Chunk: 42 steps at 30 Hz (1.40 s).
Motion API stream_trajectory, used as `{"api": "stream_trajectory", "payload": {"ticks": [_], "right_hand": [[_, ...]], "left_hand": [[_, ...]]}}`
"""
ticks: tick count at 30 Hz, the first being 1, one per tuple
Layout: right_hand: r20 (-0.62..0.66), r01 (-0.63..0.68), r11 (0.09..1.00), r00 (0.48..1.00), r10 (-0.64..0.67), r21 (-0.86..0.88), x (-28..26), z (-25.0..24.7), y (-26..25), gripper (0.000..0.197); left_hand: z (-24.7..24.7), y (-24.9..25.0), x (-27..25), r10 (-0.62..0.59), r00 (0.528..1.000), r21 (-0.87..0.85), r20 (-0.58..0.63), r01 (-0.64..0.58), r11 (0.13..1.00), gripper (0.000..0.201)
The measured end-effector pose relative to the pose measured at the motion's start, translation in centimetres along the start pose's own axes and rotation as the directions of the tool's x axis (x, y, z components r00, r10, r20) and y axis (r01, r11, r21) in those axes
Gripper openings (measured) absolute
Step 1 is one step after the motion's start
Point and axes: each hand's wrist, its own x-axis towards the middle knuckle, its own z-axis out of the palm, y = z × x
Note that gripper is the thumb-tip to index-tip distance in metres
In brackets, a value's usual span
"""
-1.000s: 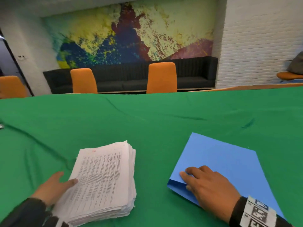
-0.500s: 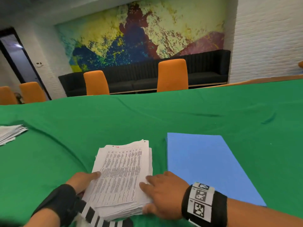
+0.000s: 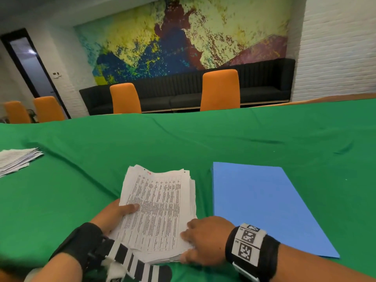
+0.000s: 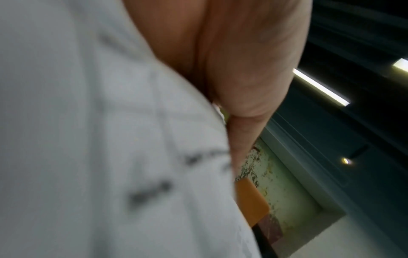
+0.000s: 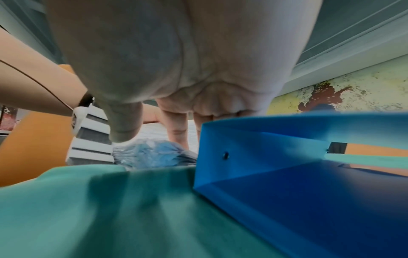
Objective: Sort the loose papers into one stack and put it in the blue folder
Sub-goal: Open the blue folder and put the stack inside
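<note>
A thick stack of printed papers lies on the green tablecloth in front of me. My left hand grips its left edge, thumb on the top sheet; in the left wrist view the paper is a blur beside my palm. My right hand holds the stack's near right corner, fingers on top and thumb at the near edge. The blue folder lies shut and flat just right of the stack. In the right wrist view the blue folder gapes slightly at its near edge, beside the paper stack.
A second, looser pile of papers lies at the table's far left. Orange chairs stand along the far edge before a black bench. The cloth has wrinkles behind the folder.
My right hand left the folder's corner and moved left onto the stack. My left thumb came up onto the top sheet. The view swung left, showing the second pile.
</note>
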Motion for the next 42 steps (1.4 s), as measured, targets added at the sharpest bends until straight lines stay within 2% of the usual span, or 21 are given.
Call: {"api": "stream_trajectory", "payload": {"ticks": [3, 6, 8, 9, 11, 13, 14, 17, 21, 24, 25, 28, 30, 31, 32, 33, 34, 36, 38, 40, 42], "right_hand": [[0.000, -0.032, 0.992, 0.999, 0.032, 0.121, -0.1, -0.4, 0.5, 0.069], [-0.180, -0.043, 0.842, 0.970, 0.165, 0.538, -0.7, -1.8, 1.2, 0.077], [-0.321, 0.064, 0.605, 0.889, 0.328, 0.794, -0.9, -3.3, 1.9, 0.092], [-0.319, 0.116, 0.447, 0.854, 0.411, 0.887, -0.9, -4.0, 2.3, 0.103], [-0.285, 0.269, 0.099, 0.858, 0.427, 0.958, -0.8, -4.4, 3.1, 0.116], [-0.328, 0.393, -0.151, 0.885, 0.332, 0.907, -1.4, -4.6, 3.4, 0.082], [-0.354, 0.425, -0.199, 0.882, 0.311, 0.883, -2.1, -4.8, 3.4, 0.066], [-0.401, 0.491, -0.207, 0.843, 0.359, 0.846, -4.7, -4.9, 4.5, 0.052], [-0.442, 0.500, 0.035, 0.727, 0.525, 0.865, -9.1, -3.8, 7.0, 0.053], [-0.448, 0.396, 0.217, 0.711, 0.542, 0.892, -12.8, -2.8, 8.6, 0.049], [-0.421, 0.351, 0.236, 0.702, 0.574, 0.906, -14.1, -2.3, 9.7, 0.046], [-0.273, 0.248, 0.135, 0.687, 0.674, 0.959, -18.9, -0.9, 13.4, 0.045], [-0.191, 0.213, 0.066, 0.646, 0.739, 0.975, -22.4, 0.1, 15.5, 0.049], [-0.166, 0.208, 0.045, 0.612, 0.773, 0.977, -24.1, 0.5, 16.3, 0.049], [-0.147, 0.209, 0.031, 0.571, 0.808, 0.977, -25.5, 1.0, 17.2, 0.046], [-0.130, 0.206, 0.021, 0.531, 0.837, 0.978, -26.8, 1.3, 17.6, 0.041], [-0.111, 0.208, 0.010, 0.478, 0.872, 0.978, -27.8, 1.5, 18.1, 0.034], [-0.115, 0.235, 0.020, 0.400, 0.909, 0.972, -29.1, 1.6, 18.2, 0.024], [-0.141, 0.275, 0.036, 0.370, 0.918, 0.961, -29.7, 1.8, 18.4, 0.029], [-0.141, 0.287, 0.038, 0.348, 0.927, 0.957, -29.8, 2.2, 18.6, 0.031], [-0.114, 0.299, -0.006, 0.383, 0.916, 0.954, -30.4, 2.4, 19.3, 0.032]], "left_hand": [[0.0, 0.1, -1.7, 0.064, 0.998, -0.095, -0.025, -0.066, 0.993, 0.031], [0.0, 1.6, -4.9, 0.225, 0.971, -0.206, -0.081, -0.237, 0.949, 0.043], [-0.3, 2.8, -7.2, 0.345, 0.931, -0.266, -0.115, -0.364, 0.893, 0.059], [-0.4, 3.4, -8.3, 0.394, 0.911, -0.296, -0.119, -0.411, 0.862, 0.068], [-0.1, 4.6, -10.0, 0.457, 0.876, -0.371, -0.155, -0.481, 0.795, 0.061], [0.8, 5.7, -10.9, 0.501, 0.847, -0.427, -0.179, -0.526, 0.736, 0.050], [1.4, 6.2, -11.1, 0.510, 0.841, -0.449, -0.179, -0.532, 0.718, 0.049], [3.4, 7.4, -11.0, 0.531, 0.837, -0.501, -0.129, -0.518, 0.693, 0.050], [8.6, 9.1, -9.7, 0.517, 0.841, -0.365, -0.159, -0.537, 0.760, 0.042], [14.9, 10.7, -9.2, 0.555, 0.813, -0.210, -0.175, -0.582, 0.786, 0.050], [16.7, 11.2, -9.2, 0.569, 0.810, -0.198, -0.146, -0.587, 0.785, 0.058], [20.7, 11.8, -8.4, 0.597, 0.795, -0.186, 0.104, -0.574, 0.797, 0.079], [22.2, 11.0, -7.8, 0.547, 0.771, 0.058, 0.328, -0.594, 0.803, 0.092], [22.9, 10.2, -7.3, 0.485, 0.771, 0.313, 0.412, -0.620, 0.720, 0.098], [23.5, 9.1, -6.8, 0.424, 0.782, 0.558, 0.457, -0.623, 0.548, 0.103], [24.0, 8.1, -6.3, 0.373, 0.798, 0.710, 0.473, -0.596, 0.376, 0.108], [24.5, 7.3, -6.0, 0.330, 0.816, 0.779, 0.475, -0.564, 0.274, 0.111], [24.9, 6.6, -5.3, 0.297, 0.836, 0.822, 0.461, -0.529, 0.212, 0.107], [24.7, 6.6, -5.1, 0.347, 0.824, 0.834, 0.448, -0.525, 0.169, 0.092], [24.3, 6.5, -5.0, 0.420, 0.795, 0.836, 0.437, -0.532, 0.138, 0.077], [23.6, 6.2, -5.1, 0.466, 0.782, 0.827, 0.413, -0.536, 0.168, 0.076]]}}
